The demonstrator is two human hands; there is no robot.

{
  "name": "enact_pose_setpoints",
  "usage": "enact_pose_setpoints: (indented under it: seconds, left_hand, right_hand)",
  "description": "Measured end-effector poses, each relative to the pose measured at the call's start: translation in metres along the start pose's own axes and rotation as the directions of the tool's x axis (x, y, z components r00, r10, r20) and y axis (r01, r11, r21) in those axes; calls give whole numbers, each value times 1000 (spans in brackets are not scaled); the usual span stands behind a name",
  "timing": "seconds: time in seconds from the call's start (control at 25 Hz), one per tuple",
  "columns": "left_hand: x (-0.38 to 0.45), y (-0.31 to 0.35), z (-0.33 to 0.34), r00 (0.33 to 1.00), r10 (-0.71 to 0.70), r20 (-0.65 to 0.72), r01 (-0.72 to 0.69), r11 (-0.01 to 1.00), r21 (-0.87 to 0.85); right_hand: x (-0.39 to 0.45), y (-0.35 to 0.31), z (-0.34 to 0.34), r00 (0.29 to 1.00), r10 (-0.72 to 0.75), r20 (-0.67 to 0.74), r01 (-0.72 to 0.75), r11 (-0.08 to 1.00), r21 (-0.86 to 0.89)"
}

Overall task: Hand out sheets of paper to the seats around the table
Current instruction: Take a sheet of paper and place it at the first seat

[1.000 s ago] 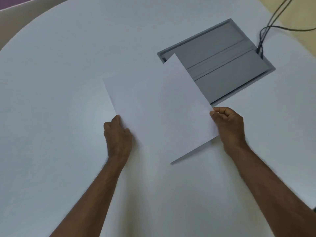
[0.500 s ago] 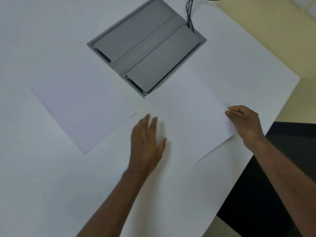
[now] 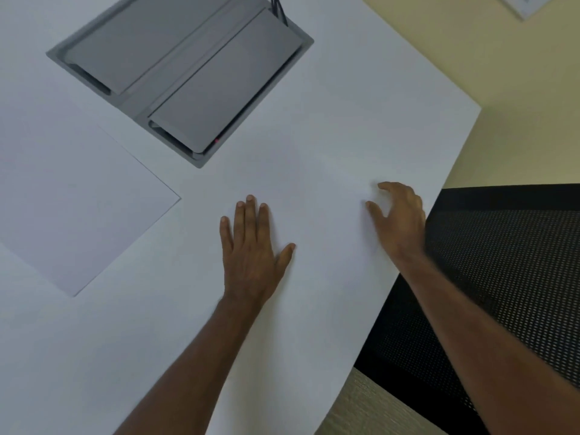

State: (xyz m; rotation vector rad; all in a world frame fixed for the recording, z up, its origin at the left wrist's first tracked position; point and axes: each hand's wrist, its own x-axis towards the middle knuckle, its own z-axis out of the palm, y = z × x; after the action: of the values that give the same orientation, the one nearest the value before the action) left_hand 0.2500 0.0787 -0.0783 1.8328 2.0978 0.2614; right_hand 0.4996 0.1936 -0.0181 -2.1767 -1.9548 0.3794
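One white sheet of paper (image 3: 78,208) lies flat on the white table (image 3: 141,356) at the left, with no hand on it. A second sheet (image 3: 329,215) rests between my hands near the table's right edge; its outline is faint against the tabletop. My left hand (image 3: 254,255) lies flat, palm down and fingers spread, at that sheet's left side. My right hand (image 3: 398,221) is blurred, with loosely curled, parted fingers and nothing in them, over the sheet's right side.
A grey cable box (image 3: 182,73) with two flaps is sunk into the table at the top, with black cables (image 3: 279,7) running out of it. A black mesh chair (image 3: 502,277) stands against the right table edge. Beige floor lies beyond.
My right hand has let go of the second sheet, which now lies on the table. My left hand has flattened beside it. The view has shifted right, toward the chair.
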Motion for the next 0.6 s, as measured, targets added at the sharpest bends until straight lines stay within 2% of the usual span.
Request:
enact_pose_setpoints:
  seconds: [0.16,0.24,0.6]
  left_hand:
    - [-1,4,2,1000,-9,-29,9,1000,7]
    - [-1,5,2,999,-23,-40,23,1000,-6]
    - [3,10,4,998,-60,-16,60,998,2]
  right_hand:
    - [-28,4,15,982,46,182,-49,999,11]
    - [-35,8,19,972,59,229,-62,998,7]
    - [-36,14,20,971,73,229,-66,997,-35]
